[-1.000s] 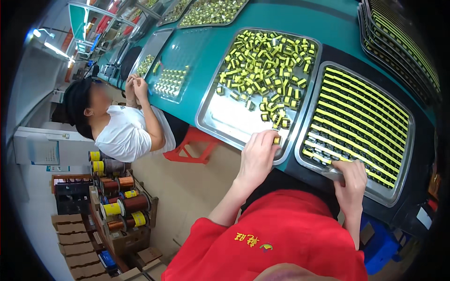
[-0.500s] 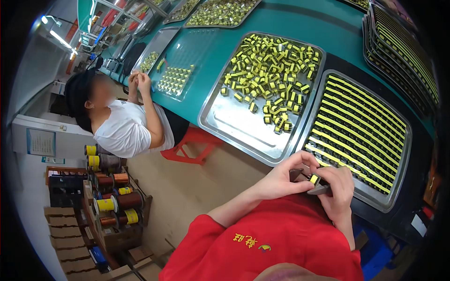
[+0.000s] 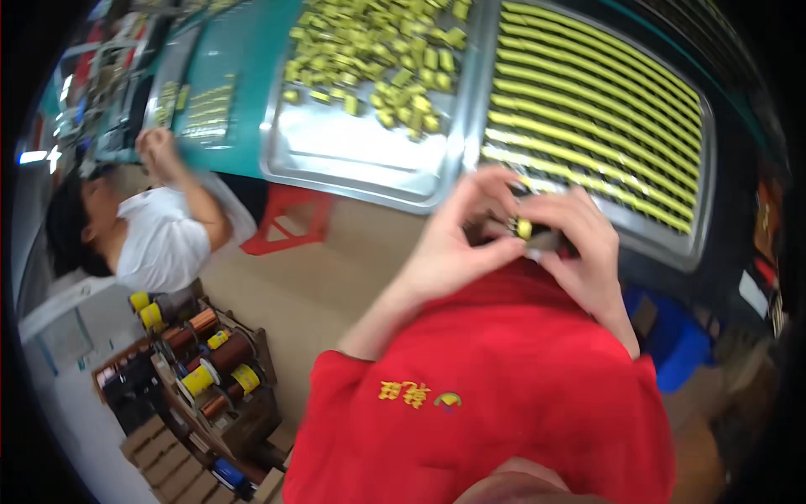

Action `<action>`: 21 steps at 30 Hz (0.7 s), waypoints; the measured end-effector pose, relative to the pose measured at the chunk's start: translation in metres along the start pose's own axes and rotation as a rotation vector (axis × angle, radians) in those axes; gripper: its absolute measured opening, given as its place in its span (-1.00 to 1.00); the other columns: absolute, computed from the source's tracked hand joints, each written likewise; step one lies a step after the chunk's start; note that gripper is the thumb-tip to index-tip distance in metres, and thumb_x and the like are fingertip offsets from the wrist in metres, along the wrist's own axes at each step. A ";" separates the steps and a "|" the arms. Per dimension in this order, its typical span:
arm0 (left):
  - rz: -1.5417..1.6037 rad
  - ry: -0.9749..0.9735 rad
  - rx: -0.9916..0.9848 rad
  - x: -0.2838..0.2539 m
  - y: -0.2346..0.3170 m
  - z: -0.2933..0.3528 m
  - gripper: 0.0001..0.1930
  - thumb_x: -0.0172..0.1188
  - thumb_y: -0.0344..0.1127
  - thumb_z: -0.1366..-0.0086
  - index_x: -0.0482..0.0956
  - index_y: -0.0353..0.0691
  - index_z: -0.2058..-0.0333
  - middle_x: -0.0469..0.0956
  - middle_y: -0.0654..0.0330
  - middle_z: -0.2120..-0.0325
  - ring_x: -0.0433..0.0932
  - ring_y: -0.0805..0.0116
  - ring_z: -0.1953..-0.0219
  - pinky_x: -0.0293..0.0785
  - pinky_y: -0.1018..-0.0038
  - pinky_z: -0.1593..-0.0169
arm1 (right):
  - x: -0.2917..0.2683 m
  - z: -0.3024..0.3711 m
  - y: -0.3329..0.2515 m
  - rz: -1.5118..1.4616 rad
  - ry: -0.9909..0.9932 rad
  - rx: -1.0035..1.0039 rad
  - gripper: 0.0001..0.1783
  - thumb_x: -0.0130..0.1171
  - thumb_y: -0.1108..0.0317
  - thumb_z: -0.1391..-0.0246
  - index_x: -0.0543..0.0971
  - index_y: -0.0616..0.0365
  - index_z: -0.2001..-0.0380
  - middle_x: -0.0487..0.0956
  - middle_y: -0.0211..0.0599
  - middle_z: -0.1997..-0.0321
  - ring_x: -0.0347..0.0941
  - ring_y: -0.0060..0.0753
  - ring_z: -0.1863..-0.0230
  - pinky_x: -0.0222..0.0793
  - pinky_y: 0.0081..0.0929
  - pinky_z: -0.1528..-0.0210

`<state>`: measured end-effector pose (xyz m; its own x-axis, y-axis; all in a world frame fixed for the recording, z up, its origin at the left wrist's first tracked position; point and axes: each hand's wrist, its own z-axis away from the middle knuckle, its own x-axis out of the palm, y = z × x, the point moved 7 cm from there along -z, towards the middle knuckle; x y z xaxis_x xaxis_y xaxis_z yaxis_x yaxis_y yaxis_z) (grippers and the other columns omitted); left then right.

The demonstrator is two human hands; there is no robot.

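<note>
Hands meet at centre frame: our left hand (image 3: 453, 244) and right hand (image 3: 583, 244) pinch together a small yellow-taped component (image 3: 524, 228), fingertips closed on it. At 12 o'clock we see a steel tray (image 3: 353, 160) of loose yellow parts; at 1 o'clock, a black tray (image 3: 705, 168) holding ordered yellow rows. At 9 o'clock, a co-worker's hand (image 3: 155, 151) works.

One second ago the left hand (image 3: 457, 244) reached into the steel tray (image 3: 336, 160) of loose yellow parts, and the right hand (image 3: 588, 252) lay on the tray of yellow rows (image 3: 604, 126). Both hands have since left the trays and come together close to the red shirt (image 3: 504, 395), pinching one small yellow part (image 3: 524, 228) between the fingertips. The view has also moved nearer to the tabletop (image 3: 239, 84).
</note>
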<state>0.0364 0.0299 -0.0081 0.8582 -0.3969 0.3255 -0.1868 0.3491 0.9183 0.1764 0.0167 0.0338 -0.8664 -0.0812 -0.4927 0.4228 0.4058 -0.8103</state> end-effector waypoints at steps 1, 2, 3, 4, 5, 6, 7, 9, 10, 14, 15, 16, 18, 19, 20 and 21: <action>0.077 0.005 0.000 0.001 0.003 0.000 -0.41 0.20 -0.50 -0.17 0.25 -0.16 -0.18 0.38 0.29 0.13 0.41 0.54 0.10 0.40 0.61 0.07 | -0.002 0.002 0.004 -0.021 0.028 0.005 -0.48 0.21 0.69 0.43 0.58 0.19 0.22 0.61 -0.19 0.16 0.49 -0.14 0.23 0.34 -0.40 0.24; 0.144 0.016 0.006 -0.002 0.004 -0.002 -0.42 0.21 -0.36 -0.25 0.21 -0.17 -0.22 0.39 0.27 0.09 0.42 0.50 0.06 0.40 0.58 0.05 | -0.003 0.003 0.008 -0.046 0.060 -0.002 -0.49 0.20 0.70 0.42 0.58 0.21 0.22 0.61 -0.21 0.17 0.49 -0.20 0.25 0.32 -0.44 0.28; 0.304 0.027 -0.010 -0.003 -0.004 -0.005 -0.41 0.12 -0.16 -0.31 0.16 -0.18 -0.25 0.38 0.21 0.05 0.43 0.40 0.01 0.39 0.53 0.02 | -0.005 0.006 0.010 -0.123 0.074 0.025 -0.50 0.19 0.71 0.41 0.58 0.22 0.22 0.61 -0.23 0.17 0.47 -0.29 0.28 0.29 -0.48 0.31; 0.451 0.041 -0.019 -0.006 -0.009 -0.010 -0.36 0.02 0.05 -0.37 0.11 -0.19 -0.27 0.38 0.16 0.00 0.43 0.30 -0.05 0.38 0.48 -0.02 | -0.006 0.005 0.013 -0.204 0.097 0.038 -0.51 0.17 0.72 0.39 0.58 0.23 0.22 0.61 -0.26 0.17 0.45 -0.37 0.31 0.26 -0.52 0.34; 0.465 0.071 -0.055 -0.004 -0.010 -0.014 -0.22 -0.25 0.30 -0.36 0.04 -0.22 -0.31 0.34 0.04 -0.08 0.38 0.09 -0.14 0.36 0.40 -0.06 | -0.005 0.006 0.015 -0.264 0.091 0.033 -0.52 0.16 0.72 0.38 0.58 0.22 0.22 0.61 -0.29 0.18 0.39 -0.48 0.35 0.22 -0.58 0.38; 0.589 0.082 -0.104 -0.001 -0.011 -0.014 -0.20 -0.36 0.32 -0.37 0.00 -0.22 -0.32 0.27 -0.06 -0.16 0.25 -0.04 -0.25 0.31 0.29 -0.17 | -0.005 0.007 0.015 -0.256 0.089 0.046 -0.52 0.16 0.72 0.38 0.58 0.22 0.22 0.61 -0.29 0.18 0.39 -0.48 0.35 0.22 -0.58 0.38; 0.625 0.091 -0.092 0.002 -0.010 -0.014 -0.20 -0.38 0.33 -0.37 0.00 -0.21 -0.33 0.23 -0.07 -0.19 0.20 -0.06 -0.28 0.25 0.21 -0.23 | -0.001 0.008 0.013 -0.275 0.057 0.037 -0.51 0.16 0.72 0.38 0.58 0.22 0.22 0.61 -0.30 0.18 0.38 -0.47 0.37 0.22 -0.58 0.38; 0.666 0.101 -0.081 0.008 -0.009 -0.015 -0.20 -0.40 0.33 -0.37 0.00 -0.21 -0.33 0.19 -0.08 -0.23 0.14 -0.08 -0.31 0.19 0.13 -0.29 | 0.007 0.008 0.012 -0.261 0.014 0.012 -0.49 0.17 0.71 0.41 0.58 0.20 0.21 0.61 -0.31 0.20 0.36 -0.46 0.40 0.21 -0.59 0.40; 0.662 0.095 -0.059 0.011 -0.006 -0.014 -0.20 -0.41 0.33 -0.37 0.00 -0.20 -0.33 0.16 -0.07 -0.25 0.12 -0.08 -0.33 0.12 0.08 -0.32 | 0.011 0.009 0.014 -0.262 0.011 0.016 -0.49 0.17 0.71 0.41 0.58 0.20 0.21 0.61 -0.31 0.20 0.36 -0.46 0.40 0.21 -0.59 0.40; 0.612 0.076 -0.003 0.015 0.000 -0.014 -0.20 -0.43 0.35 -0.36 0.01 -0.18 -0.33 0.13 -0.04 -0.27 0.11 -0.06 -0.34 0.06 0.05 -0.35 | 0.014 0.007 0.014 -0.231 0.033 0.026 -0.46 0.14 0.71 0.45 0.59 0.17 0.22 0.60 -0.33 0.24 0.34 -0.44 0.41 0.21 -0.58 0.40; 0.600 0.060 -0.005 0.015 0.001 -0.016 -0.15 -0.51 0.42 -0.32 0.04 -0.17 -0.31 0.13 0.01 -0.23 0.15 0.03 -0.32 0.10 0.12 -0.33 | 0.015 0.005 0.014 -0.237 0.032 0.033 -0.47 0.14 0.71 0.44 0.59 0.17 0.22 0.60 -0.34 0.25 0.35 -0.45 0.40 0.21 -0.58 0.40; 0.603 0.066 -0.002 0.014 0.000 -0.016 -0.15 -0.51 0.42 -0.32 0.04 -0.17 -0.31 0.13 0.01 -0.23 0.15 0.03 -0.32 0.10 0.12 -0.33 | 0.014 0.004 0.014 -0.244 0.031 0.039 -0.48 0.14 0.72 0.43 0.59 0.17 0.23 0.60 -0.34 0.26 0.35 -0.45 0.40 0.20 -0.59 0.40; 0.564 0.049 0.022 0.012 0.002 -0.016 -0.15 -0.52 0.40 -0.33 0.05 -0.19 -0.30 0.14 0.03 -0.22 0.16 0.07 -0.31 0.09 0.14 -0.33 | 0.015 0.000 0.011 -0.226 0.008 0.021 -0.49 0.17 0.70 0.43 0.59 0.17 0.23 0.61 -0.33 0.28 0.36 -0.42 0.40 0.21 -0.56 0.40; 0.549 0.061 0.038 0.010 0.004 -0.014 -0.15 -0.52 0.40 -0.33 0.05 -0.19 -0.30 0.14 0.03 -0.22 0.16 0.07 -0.31 0.09 0.14 -0.33 | 0.017 -0.004 0.010 -0.218 -0.008 -0.008 -0.49 0.20 0.69 0.43 0.59 0.18 0.23 0.61 -0.32 0.29 0.38 -0.39 0.39 0.23 -0.54 0.39; 0.533 0.065 0.043 0.011 0.005 -0.011 -0.16 -0.53 0.39 -0.34 0.05 -0.21 -0.30 0.16 0.04 -0.22 0.16 0.09 -0.31 0.08 0.16 -0.33 | 0.016 -0.004 0.007 -0.234 -0.010 -0.033 -0.49 0.20 0.69 0.43 0.59 0.18 0.23 0.61 -0.32 0.29 0.38 -0.39 0.39 0.23 -0.54 0.39; 0.512 0.071 0.051 0.014 0.005 -0.007 -0.17 -0.53 0.37 -0.35 0.05 -0.22 -0.30 0.17 0.05 -0.22 0.16 0.11 -0.31 0.08 0.17 -0.33 | 0.012 0.002 0.000 -0.136 -0.006 -0.075 -0.50 0.24 0.66 0.44 0.59 0.18 0.24 0.61 -0.30 0.29 0.40 -0.34 0.39 0.24 -0.50 0.37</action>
<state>0.0509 0.0321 -0.0004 0.6805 -0.1267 0.7217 -0.6132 0.4406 0.6556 0.1662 0.0140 0.0272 -0.9127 -0.1451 -0.3819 0.2804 0.4574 -0.8439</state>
